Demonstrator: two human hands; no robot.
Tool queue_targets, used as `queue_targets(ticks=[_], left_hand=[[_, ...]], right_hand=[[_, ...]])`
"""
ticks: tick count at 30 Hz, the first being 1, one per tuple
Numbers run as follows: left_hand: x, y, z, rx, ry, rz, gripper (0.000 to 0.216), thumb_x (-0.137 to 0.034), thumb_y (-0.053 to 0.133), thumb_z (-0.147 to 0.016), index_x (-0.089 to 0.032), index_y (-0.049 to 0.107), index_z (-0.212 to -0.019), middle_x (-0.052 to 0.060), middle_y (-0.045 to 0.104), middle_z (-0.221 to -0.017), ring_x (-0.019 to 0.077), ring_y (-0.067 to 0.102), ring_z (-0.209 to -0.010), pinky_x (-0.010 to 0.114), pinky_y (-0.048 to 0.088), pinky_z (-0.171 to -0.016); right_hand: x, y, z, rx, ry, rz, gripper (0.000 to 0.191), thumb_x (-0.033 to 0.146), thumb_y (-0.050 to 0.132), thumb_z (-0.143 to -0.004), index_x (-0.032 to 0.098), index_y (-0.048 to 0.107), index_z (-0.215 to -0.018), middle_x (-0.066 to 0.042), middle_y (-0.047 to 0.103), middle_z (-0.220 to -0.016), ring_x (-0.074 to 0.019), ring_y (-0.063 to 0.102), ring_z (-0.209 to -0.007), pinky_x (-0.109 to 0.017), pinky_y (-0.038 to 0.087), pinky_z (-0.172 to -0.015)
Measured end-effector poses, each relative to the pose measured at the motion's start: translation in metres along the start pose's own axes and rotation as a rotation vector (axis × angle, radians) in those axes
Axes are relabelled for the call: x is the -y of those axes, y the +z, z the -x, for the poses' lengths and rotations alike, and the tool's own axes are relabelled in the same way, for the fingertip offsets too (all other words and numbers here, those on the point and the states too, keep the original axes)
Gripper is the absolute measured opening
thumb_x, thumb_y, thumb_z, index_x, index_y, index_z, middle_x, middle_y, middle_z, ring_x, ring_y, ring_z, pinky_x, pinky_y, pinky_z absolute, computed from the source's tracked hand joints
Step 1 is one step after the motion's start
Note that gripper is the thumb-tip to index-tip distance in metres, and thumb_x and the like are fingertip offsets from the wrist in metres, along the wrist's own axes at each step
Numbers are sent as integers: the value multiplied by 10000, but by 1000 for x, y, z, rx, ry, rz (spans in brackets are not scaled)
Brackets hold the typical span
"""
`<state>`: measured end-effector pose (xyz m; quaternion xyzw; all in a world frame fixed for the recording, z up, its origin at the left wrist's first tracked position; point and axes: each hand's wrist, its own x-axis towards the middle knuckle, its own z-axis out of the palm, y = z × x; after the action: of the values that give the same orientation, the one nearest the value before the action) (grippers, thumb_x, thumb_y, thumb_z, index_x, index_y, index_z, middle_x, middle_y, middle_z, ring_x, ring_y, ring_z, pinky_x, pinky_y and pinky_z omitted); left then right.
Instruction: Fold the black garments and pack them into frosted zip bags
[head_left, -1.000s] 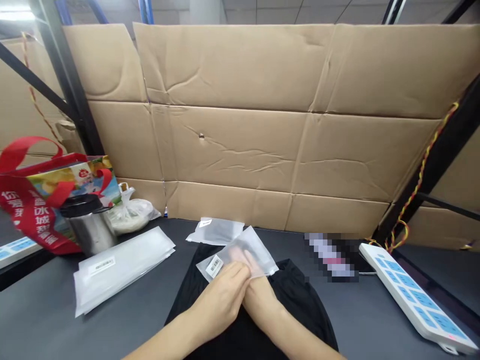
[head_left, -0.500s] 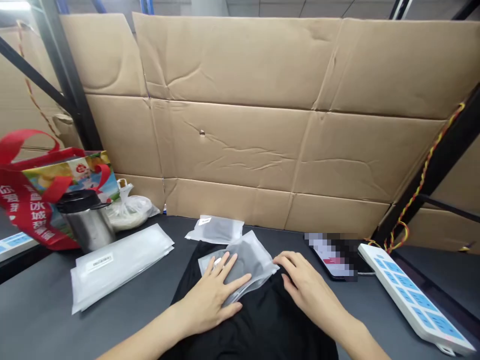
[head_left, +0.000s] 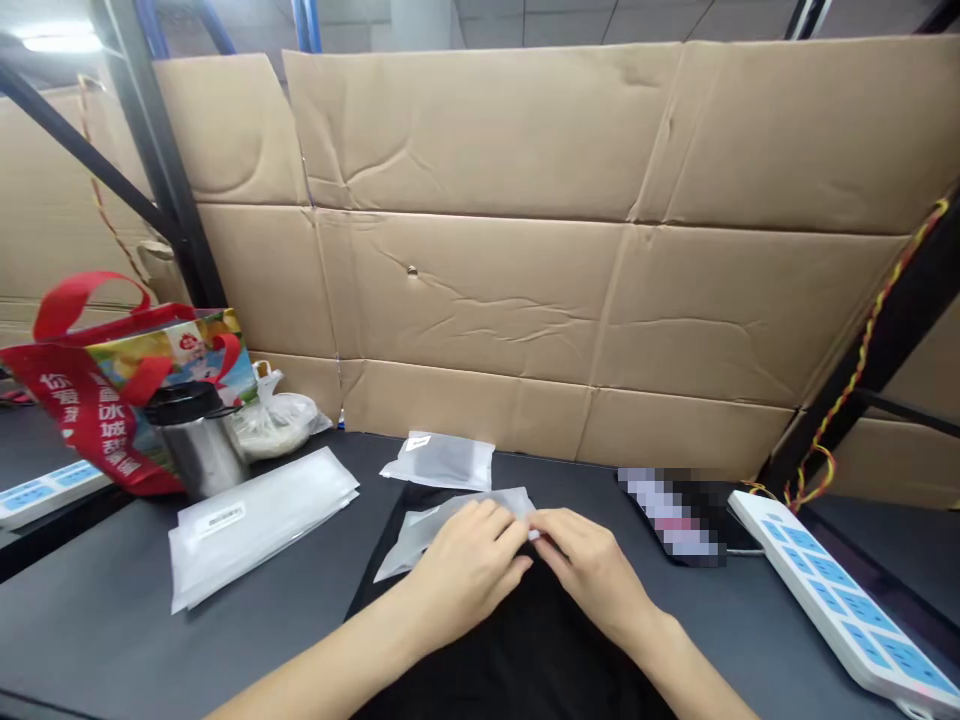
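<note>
A black garment (head_left: 525,650) lies on the dark table in front of me. On its far edge rests a frosted plastic bag (head_left: 427,528). My left hand (head_left: 469,565) and my right hand (head_left: 589,565) meet at the bag's right end, both with fingers pinched on its edge. A second small frosted bag (head_left: 442,462) lies just behind, flat on the table.
A stack of long frosted bags (head_left: 259,520) lies to the left. Behind it stand a steel flask (head_left: 196,445), a red gift bag (head_left: 105,400) and a knotted plastic bag (head_left: 277,420). A phone (head_left: 675,510) and a white power strip (head_left: 840,600) lie to the right. Cardboard walls the back.
Half a second ago my left palm lay flat on the bag and my right hand rested apart on the garment. Now both hands have come together, pinching the bag's right edge.
</note>
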<state>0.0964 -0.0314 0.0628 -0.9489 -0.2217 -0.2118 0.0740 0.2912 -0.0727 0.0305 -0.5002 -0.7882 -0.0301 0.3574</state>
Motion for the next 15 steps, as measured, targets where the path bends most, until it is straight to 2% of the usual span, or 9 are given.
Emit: queue_targets(ticks=[2, 6, 11, 15], left_hand=[[-8, 9, -8, -20, 68, -116, 198, -146, 393, -943, -164, 580, -878, 51, 589, -772, 212, 550, -706, 344, 445, -621], [-7, 15, -3, -35, 181, -178, 192, -93, 388, -926, -164, 553, -858, 35, 550, -755, 184, 493, -648, 324, 363, -567], [9, 3, 37, 27, 196, -194, 139, -126, 419, -931, -166, 552, -930, 45, 548, -791, 191, 466, -678, 335, 358, -606], [21, -6, 69, 100, 153, -152, 135, -101, 425, -908, -166, 541, -886, 43, 532, -786, 192, 448, -686, 335, 356, -630]], right_hand=[[3, 0, 5, 12, -17, 16, 253, 157, 373, -958, 224, 613, -1000, -56, 670, -920, -192, 639, -863, -326, 523, -765], [8, -2, 13, 46, -62, 42, 253, 164, 350, -976, 208, 599, -995, -62, 663, -899, -190, 630, -844, -317, 516, -736], [8, -3, 20, 92, -126, 92, 274, 143, 329, -981, 209, 595, -992, -72, 681, -971, -187, 633, -855, -312, 506, -738], [2, -4, 25, 93, -113, 80, 254, 151, 353, -977, 227, 595, -969, -59, 678, -952, -182, 631, -829, -298, 496, -713]])
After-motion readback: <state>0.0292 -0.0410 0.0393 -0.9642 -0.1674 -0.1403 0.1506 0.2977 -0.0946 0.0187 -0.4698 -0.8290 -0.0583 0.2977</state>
